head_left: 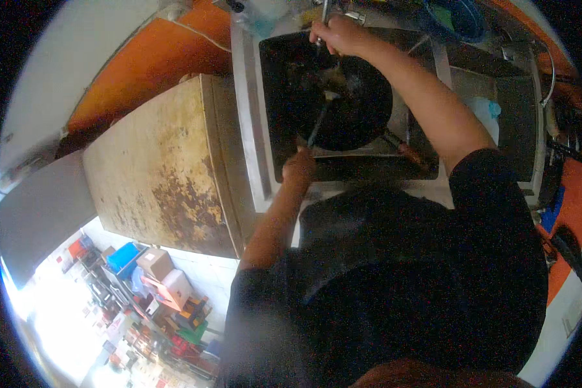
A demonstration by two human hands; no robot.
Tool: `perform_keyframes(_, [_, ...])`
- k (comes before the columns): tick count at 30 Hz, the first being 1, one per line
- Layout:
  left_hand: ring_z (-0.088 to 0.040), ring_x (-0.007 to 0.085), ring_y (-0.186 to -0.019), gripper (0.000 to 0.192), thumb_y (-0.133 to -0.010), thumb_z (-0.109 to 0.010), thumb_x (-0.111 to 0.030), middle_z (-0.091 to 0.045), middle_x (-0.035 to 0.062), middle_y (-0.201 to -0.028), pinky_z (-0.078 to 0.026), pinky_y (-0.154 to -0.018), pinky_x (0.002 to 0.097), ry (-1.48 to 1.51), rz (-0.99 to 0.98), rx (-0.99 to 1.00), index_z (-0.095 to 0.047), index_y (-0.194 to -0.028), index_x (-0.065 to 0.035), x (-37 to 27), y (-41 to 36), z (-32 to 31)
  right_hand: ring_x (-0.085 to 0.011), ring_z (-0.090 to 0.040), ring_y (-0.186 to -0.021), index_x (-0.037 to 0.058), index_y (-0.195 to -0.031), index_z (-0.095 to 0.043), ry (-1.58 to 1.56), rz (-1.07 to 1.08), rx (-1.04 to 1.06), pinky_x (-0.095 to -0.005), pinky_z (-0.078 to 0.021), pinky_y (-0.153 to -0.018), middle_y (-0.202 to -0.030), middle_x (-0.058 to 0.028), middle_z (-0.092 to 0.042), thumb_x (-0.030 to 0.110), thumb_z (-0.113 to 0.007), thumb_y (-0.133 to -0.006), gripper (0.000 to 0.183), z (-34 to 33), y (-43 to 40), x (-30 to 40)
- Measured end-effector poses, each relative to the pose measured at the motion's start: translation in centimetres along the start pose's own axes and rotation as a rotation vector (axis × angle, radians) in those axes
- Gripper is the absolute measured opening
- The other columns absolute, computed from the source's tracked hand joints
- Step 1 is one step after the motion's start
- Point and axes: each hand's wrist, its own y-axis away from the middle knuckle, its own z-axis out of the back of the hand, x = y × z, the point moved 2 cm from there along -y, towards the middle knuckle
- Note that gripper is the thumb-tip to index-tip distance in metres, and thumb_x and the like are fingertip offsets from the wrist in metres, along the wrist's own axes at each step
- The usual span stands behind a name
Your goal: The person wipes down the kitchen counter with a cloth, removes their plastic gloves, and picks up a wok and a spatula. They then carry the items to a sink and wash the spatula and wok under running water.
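Observation:
A dark round pan (354, 128), wok-like, sits in the sink (266, 116), its handle (405, 150) pointing to the lower right. My left hand (299, 167), at the near left of the pan, is closed around a long thin-handled utensil (317, 123). The pale end of that utensil lies over the inside of the pan; whether it is a brush or a spatula cannot be made out. Beyond the pan, my right hand (342, 36) grips a metal faucet spout (325, 12) above the far side of the sink. Dim light hides what the pan contains.
Left of the sink stands a tall, stained yellowish panel (160, 169). A second basin (514, 106) with a pale plastic item (485, 116) lies to the right. At the back right is a blue basket (458, 22). Cardboard boxes (155, 264) are stacked at lower left.

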Motion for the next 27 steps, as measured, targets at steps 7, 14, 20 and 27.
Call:
perform_keyframes(7, [-0.059,0.0356,-0.095,0.039,-0.087,-0.039,-0.023,-0.058,0.0234,-0.104,-0.048,-0.082,0.0441,-0.188,-0.256,0.148,-0.041,-0.113,0.0058,1.1,2.1,0.3,-0.0112,-0.041,-0.039,0.0056,-0.088,-0.061,0.071,-0.188,0.251,-0.0284,-0.0333,-0.038,-0.047,-0.0034,-0.043,0.038,-0.034,-0.092,0.042,3.2,2.1,0.6])
perform_keyframes(14, [-0.06,0.0381,-0.09,0.029,-0.087,-0.038,-0.021,-0.06,0.0238,-0.097,-0.05,-0.077,0.0453,-0.055,-0.184,-0.099,-0.051,-0.102,0.0006,0.9,-0.9,-1.7,-0.0113,-0.039,-0.036,0.0054,-0.095,-0.062,-0.145,-0.11,0.362,-0.0271,-0.0344,-0.038,-0.047,-0.0009,-0.044,0.034,-0.041,-0.089,0.036,1.2,1.0,3.4])
perform_keyframes(20, [-0.062,0.0357,-0.078,0.033,-0.088,-0.041,-0.02,-0.06,0.0259,-0.089,-0.05,-0.071,0.0461,0.096,-0.331,0.398,-0.047,-0.114,-0.0008,1.2,0.8,3.7,-0.0107,-0.038,-0.037,0.0055,-0.089,-0.063,-0.144,-0.279,0.528,-0.0277,-0.0308,-0.038,-0.044,-0.0004,-0.04,0.036,-0.04,-0.088,0.038,5.9,4.1,2.8])
perform_keyframes(27, [-0.059,0.0249,-0.07,0.033,-0.088,-0.047,-0.014,-0.058,0.0176,-0.093,-0.052,-0.059,0.0372,0.852,0.007,0.368,-0.046,-0.121,-0.0082,0.5,-3.0,1.3,-0.0108,-0.037,-0.038,0.0014,-0.085,-0.06,-0.397,-0.235,0.353,-0.0272,-0.0313,-0.037,-0.047,-0.0017,-0.042,0.041,-0.039,-0.091,0.045,2.2,4.0,3.7])
